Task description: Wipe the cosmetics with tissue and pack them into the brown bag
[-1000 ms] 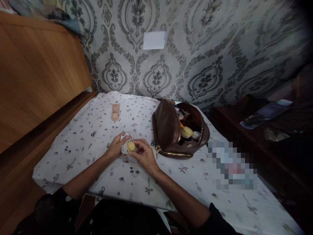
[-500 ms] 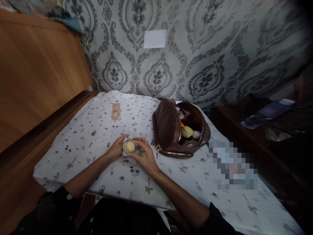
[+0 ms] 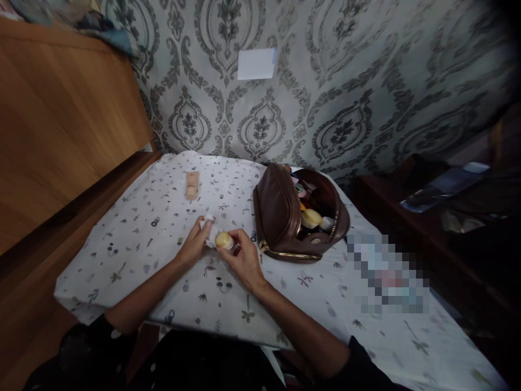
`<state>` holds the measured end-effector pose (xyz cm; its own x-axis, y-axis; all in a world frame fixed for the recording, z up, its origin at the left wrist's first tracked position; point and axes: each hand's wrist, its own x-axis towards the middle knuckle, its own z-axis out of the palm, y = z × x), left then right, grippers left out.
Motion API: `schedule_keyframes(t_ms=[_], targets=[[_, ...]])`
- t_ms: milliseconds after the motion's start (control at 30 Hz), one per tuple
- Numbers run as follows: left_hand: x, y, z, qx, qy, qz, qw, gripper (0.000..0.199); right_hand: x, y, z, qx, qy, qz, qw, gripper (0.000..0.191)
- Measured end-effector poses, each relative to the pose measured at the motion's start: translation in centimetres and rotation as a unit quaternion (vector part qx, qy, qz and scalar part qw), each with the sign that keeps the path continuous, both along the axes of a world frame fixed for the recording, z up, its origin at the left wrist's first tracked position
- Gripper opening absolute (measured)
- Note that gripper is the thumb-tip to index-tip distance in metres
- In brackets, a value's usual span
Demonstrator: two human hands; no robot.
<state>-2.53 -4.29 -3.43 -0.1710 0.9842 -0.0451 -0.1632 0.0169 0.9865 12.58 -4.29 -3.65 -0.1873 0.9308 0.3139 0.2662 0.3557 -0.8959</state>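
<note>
My left hand (image 3: 194,243) is closed on a crumpled white cloth or tissue (image 3: 209,230). Between the fingers of my right hand (image 3: 245,259) is a small round jar (image 3: 223,240) with a yellow top, tilted toward me. The cloth touches or nearly touches the left side of the jar. To the right of my hands stands an open brown cosmetic bag (image 3: 277,209) with a gold zip. Inside it lie another yellow-topped jar (image 3: 311,218) and several other items. A beige tube (image 3: 192,185) lies on the patterned white sheet (image 3: 134,244), beyond my left hand.
A wooden cabinet (image 3: 69,114) borders the left side. Behind the sheet rises a patterned wall with a white card (image 3: 256,63) on it. A pixelated item (image 3: 388,274) lies at the right, near a dark shelf holding a clear plastic packet (image 3: 445,187).
The jar has shifted slightly right and away from my left hand. More of the white cloth now shows in my left fingers.
</note>
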Motion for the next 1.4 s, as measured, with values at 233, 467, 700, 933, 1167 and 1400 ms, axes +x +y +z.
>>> schedule_keyframes(t_ms=[233,467,700,933,1167,1400], targets=[[0.0,-1.3,1.0,0.157,0.24,-0.15,0.946,0.044,0.4,0.4,0.0,0.008,-0.03,-0.008,0.999,0.017],[0.0,-1.3,0.5,0.18,0.342,-0.182,0.904,0.04,0.1,0.4,-0.8,0.003,-0.026,-0.007,1.0,0.017],[-0.1,-1.3,0.4,0.152,0.437,-0.165,0.871,0.03,-0.2,0.1,-0.8,0.019,-0.043,-0.01,0.999,0.014],[-0.1,-1.6,0.5,0.12,0.514,-0.108,0.842,0.008,-0.1,-0.3,-0.3,0.049,-0.068,-0.029,0.996,0.009],[-0.5,-1.2,0.5,0.129,0.448,-0.07,0.882,0.021,-0.2,-0.3,-0.7,0.019,-0.015,0.015,1.0,0.015],[-0.4,-1.1,1.0,0.092,0.297,-0.014,0.95,0.049,-0.3,0.0,-0.8,-0.062,0.092,0.056,0.992,0.029]])
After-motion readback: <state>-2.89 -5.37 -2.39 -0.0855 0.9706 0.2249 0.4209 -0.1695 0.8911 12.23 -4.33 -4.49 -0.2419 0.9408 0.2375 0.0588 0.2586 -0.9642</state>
